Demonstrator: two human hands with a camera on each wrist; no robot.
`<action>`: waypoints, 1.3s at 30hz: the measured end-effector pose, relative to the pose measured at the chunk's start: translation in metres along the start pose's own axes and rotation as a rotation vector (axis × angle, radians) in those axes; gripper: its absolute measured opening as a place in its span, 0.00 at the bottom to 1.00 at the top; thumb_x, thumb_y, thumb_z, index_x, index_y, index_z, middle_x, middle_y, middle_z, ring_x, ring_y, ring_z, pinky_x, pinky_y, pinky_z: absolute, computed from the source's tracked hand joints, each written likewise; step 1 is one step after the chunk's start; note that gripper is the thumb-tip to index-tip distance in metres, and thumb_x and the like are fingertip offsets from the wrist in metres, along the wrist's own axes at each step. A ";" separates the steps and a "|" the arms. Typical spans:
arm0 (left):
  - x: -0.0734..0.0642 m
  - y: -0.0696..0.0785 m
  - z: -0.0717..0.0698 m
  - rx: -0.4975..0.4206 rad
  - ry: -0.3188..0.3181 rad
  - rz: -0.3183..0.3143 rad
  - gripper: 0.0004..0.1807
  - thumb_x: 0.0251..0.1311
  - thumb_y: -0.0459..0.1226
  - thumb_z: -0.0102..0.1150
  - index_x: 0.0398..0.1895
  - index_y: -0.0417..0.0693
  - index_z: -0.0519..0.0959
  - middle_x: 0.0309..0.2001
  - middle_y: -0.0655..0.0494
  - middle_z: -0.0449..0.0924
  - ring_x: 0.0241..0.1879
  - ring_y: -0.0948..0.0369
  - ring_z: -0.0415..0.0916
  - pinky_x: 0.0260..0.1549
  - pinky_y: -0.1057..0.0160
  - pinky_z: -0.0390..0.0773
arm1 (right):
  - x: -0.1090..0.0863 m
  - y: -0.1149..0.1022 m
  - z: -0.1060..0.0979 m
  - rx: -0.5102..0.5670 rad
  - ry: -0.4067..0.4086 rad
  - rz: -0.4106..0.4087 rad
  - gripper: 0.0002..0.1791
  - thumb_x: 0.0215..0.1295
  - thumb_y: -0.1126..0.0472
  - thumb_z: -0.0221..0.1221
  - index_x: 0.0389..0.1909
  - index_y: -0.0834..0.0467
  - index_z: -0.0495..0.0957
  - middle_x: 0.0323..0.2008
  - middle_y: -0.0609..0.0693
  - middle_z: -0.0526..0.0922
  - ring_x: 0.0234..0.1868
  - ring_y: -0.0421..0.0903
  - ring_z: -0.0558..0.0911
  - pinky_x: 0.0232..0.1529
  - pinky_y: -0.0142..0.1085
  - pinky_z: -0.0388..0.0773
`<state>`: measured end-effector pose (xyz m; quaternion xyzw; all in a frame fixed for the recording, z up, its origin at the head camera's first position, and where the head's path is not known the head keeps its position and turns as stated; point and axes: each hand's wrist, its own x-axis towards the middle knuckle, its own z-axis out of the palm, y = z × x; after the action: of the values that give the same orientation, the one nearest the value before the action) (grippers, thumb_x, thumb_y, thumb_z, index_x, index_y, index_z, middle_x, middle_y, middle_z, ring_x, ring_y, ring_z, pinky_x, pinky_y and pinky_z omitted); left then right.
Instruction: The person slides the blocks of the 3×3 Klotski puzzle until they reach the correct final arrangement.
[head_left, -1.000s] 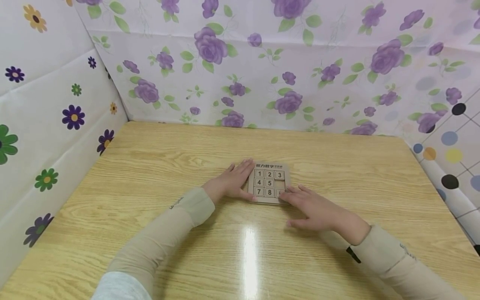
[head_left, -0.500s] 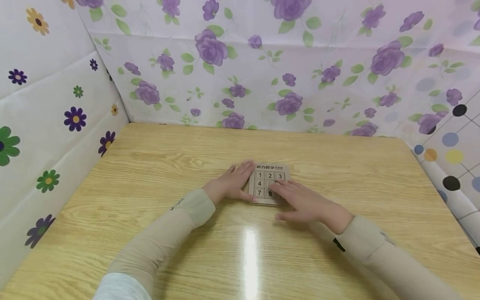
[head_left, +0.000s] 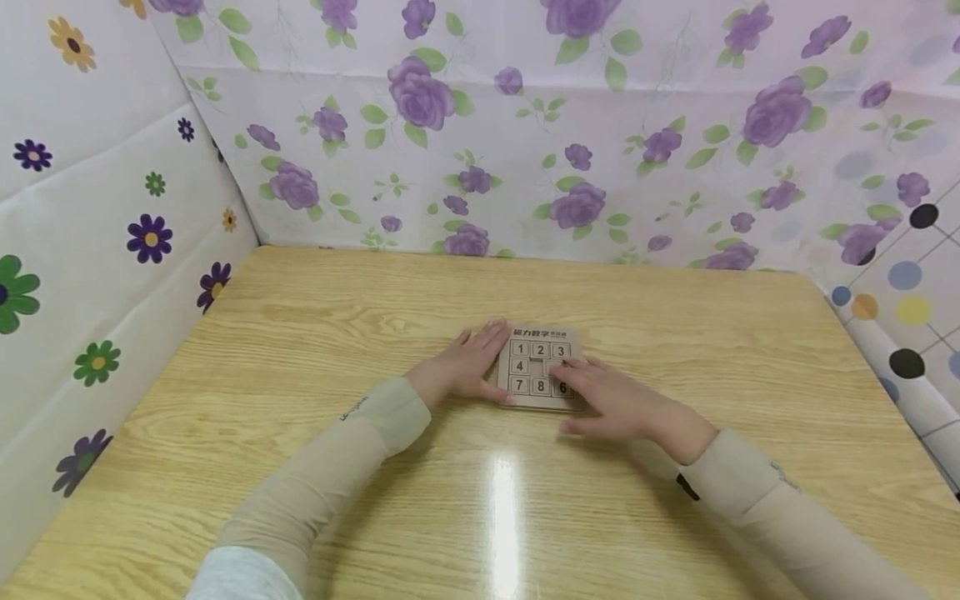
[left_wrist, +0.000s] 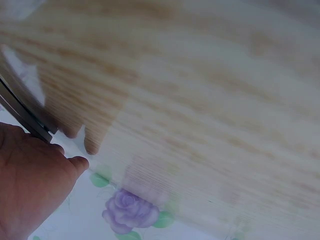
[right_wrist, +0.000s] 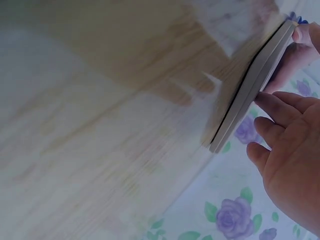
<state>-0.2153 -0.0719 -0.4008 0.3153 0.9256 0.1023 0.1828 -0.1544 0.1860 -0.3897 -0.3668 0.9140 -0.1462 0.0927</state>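
One left hand: straight-fingered along left edge of magnetic number-slide puzzle.
Right hand: apart, fingertips on puzzle's middle row.
Bench: beneath puzzle.
Puzzle step: likely sliding tile.
Next: probably light seating pressure.

In the head view, the right hand covers part of one tile in the middle row of the number puzzle, so we cannot read its digit. The small print beside the heading is too tiny for us to make out, as is the lettering on the left cuff. Both arms run off the bottom edge. In the left wrist view, the left edge crops the left hand and the puzzle, and the tabletop is blurred. In the right wrist view, the right edge cuts off both hands, and the puzzle's numbered face is turned away from us.
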 end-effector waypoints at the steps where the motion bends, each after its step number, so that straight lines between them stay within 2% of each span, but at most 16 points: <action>1: 0.000 0.000 0.000 -0.003 -0.001 0.000 0.64 0.51 0.65 0.59 0.76 0.44 0.32 0.76 0.49 0.28 0.75 0.55 0.28 0.73 0.49 0.35 | -0.001 0.001 -0.001 -0.005 0.002 0.000 0.43 0.61 0.44 0.60 0.69 0.65 0.59 0.69 0.63 0.62 0.71 0.63 0.58 0.70 0.57 0.53; 5: -0.001 -0.001 -0.001 -0.014 -0.008 -0.004 0.64 0.51 0.65 0.59 0.76 0.44 0.32 0.76 0.49 0.27 0.75 0.55 0.28 0.73 0.49 0.34 | -0.006 0.001 -0.003 -0.005 0.004 0.010 0.42 0.61 0.46 0.61 0.69 0.66 0.60 0.68 0.64 0.63 0.71 0.63 0.58 0.71 0.57 0.51; 12: 0.000 -0.001 -0.001 -0.001 -0.006 -0.006 0.64 0.51 0.65 0.58 0.75 0.44 0.32 0.76 0.49 0.27 0.75 0.55 0.28 0.73 0.50 0.34 | -0.011 -0.007 -0.002 -0.061 0.029 -0.039 0.43 0.59 0.47 0.62 0.68 0.67 0.59 0.68 0.64 0.64 0.70 0.63 0.59 0.70 0.57 0.53; 18: 0.002 0.000 -0.003 0.002 -0.006 -0.008 0.64 0.51 0.65 0.58 0.75 0.44 0.32 0.76 0.49 0.26 0.75 0.56 0.27 0.73 0.50 0.34 | -0.014 -0.019 0.000 -0.049 -0.008 -0.068 0.43 0.60 0.45 0.60 0.69 0.65 0.60 0.69 0.60 0.64 0.71 0.60 0.58 0.71 0.56 0.51; 24: 0.002 0.001 -0.004 0.007 -0.007 -0.011 0.64 0.51 0.66 0.58 0.76 0.44 0.32 0.76 0.49 0.27 0.75 0.55 0.27 0.73 0.50 0.34 | -0.012 -0.023 0.001 -0.071 -0.032 -0.068 0.42 0.61 0.43 0.59 0.68 0.65 0.60 0.68 0.59 0.65 0.72 0.58 0.58 0.72 0.55 0.49; 34: 0.000 0.003 -0.004 -0.020 0.006 -0.005 0.64 0.50 0.65 0.59 0.76 0.44 0.32 0.76 0.49 0.27 0.75 0.55 0.27 0.73 0.50 0.34 | -0.003 -0.019 0.004 -0.199 0.011 -0.077 0.43 0.61 0.42 0.59 0.68 0.66 0.61 0.67 0.60 0.66 0.71 0.58 0.61 0.71 0.54 0.53; 39: -0.001 0.002 -0.001 -0.021 0.004 -0.003 0.64 0.50 0.65 0.59 0.76 0.44 0.33 0.76 0.49 0.28 0.75 0.55 0.27 0.73 0.50 0.34 | 0.003 -0.018 0.007 -0.208 0.019 -0.063 0.43 0.62 0.41 0.58 0.67 0.67 0.61 0.67 0.61 0.66 0.71 0.59 0.60 0.72 0.54 0.53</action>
<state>-0.2134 -0.0711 -0.3988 0.3119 0.9253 0.1123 0.1844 -0.1428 0.1699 -0.3904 -0.4018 0.9131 -0.0568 0.0406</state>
